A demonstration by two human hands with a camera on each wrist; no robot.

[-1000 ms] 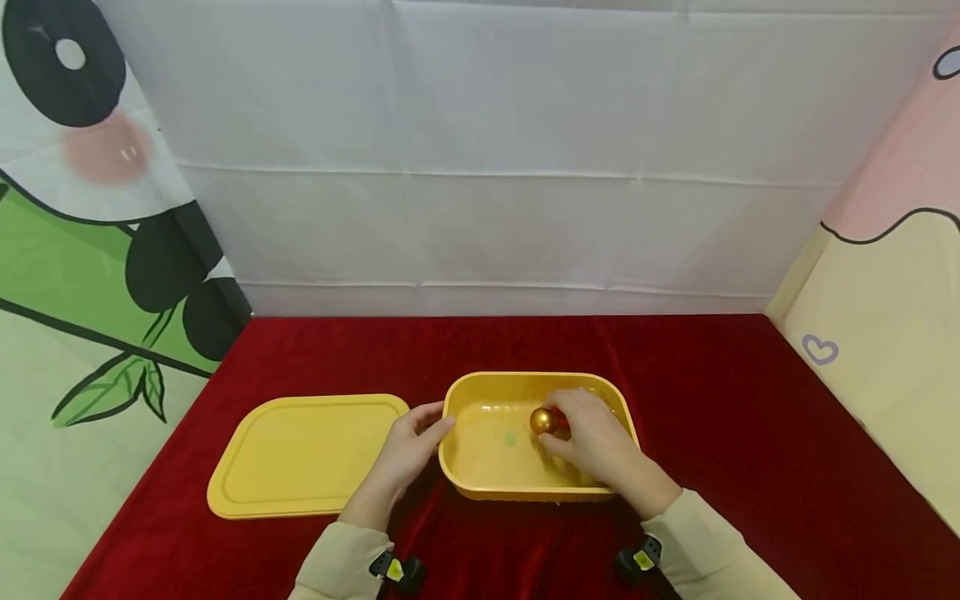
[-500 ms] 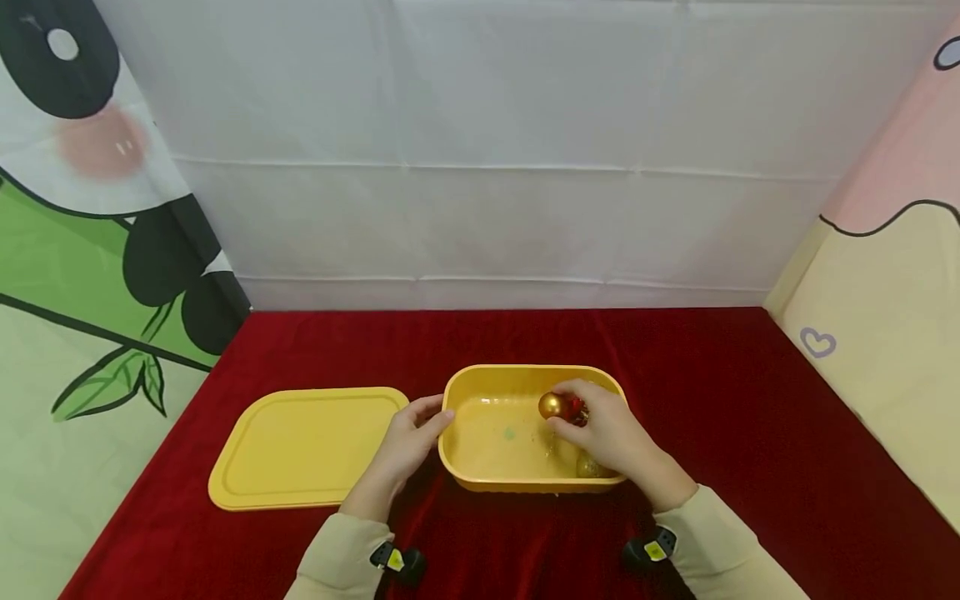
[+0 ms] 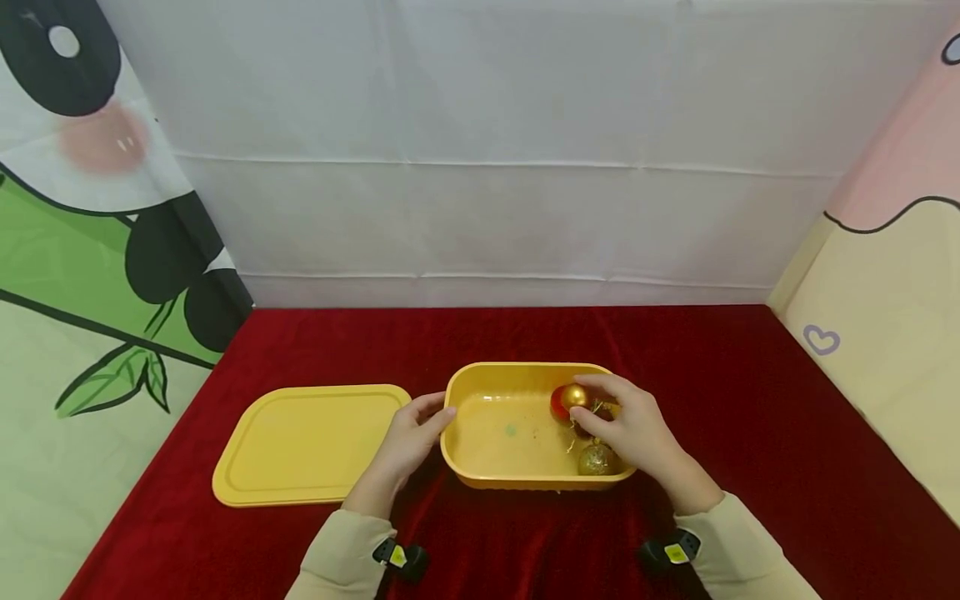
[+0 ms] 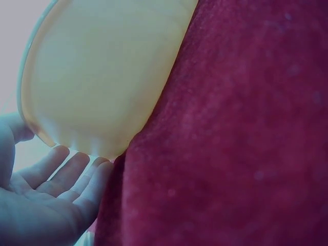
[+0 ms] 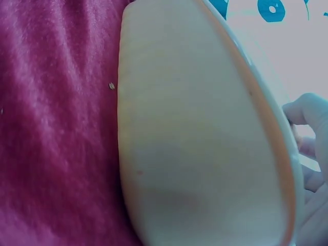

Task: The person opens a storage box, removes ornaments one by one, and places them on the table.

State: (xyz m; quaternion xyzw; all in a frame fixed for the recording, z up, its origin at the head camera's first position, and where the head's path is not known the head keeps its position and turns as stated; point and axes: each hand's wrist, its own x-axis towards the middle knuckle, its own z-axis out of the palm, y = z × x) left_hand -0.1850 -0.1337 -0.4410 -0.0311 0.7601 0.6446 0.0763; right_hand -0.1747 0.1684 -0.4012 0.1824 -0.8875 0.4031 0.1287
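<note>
A yellow plastic box (image 3: 510, 442) stands on the cloth with its top uncovered. My left hand (image 3: 411, 437) holds its left end, thumb at the rim and fingertips against the outer wall, as the left wrist view shows. Inside the box's right end, my right hand (image 3: 633, 425) pinches a shiny gold bauble (image 3: 575, 396) between thumb and fingers. A red bauble (image 3: 558, 404) shows just behind it. Nearer the front wall lies a glittery gold bauble (image 3: 597, 459). More ornaments under the right hand are partly hidden. In the right wrist view the box wall (image 5: 200, 128) covers the fingertips' work.
A flat yellow lid (image 3: 311, 442) lies on the dark red velvet cloth (image 3: 712, 400), left of the box and close to the left hand. A white sheet (image 3: 480, 208) hangs behind the table, with cartoon-printed cloths at both sides.
My right hand has moved right inside the box with the gold bauble. The glittery bauble and part of the red one have come into sight. My left hand keeps its place on the box.
</note>
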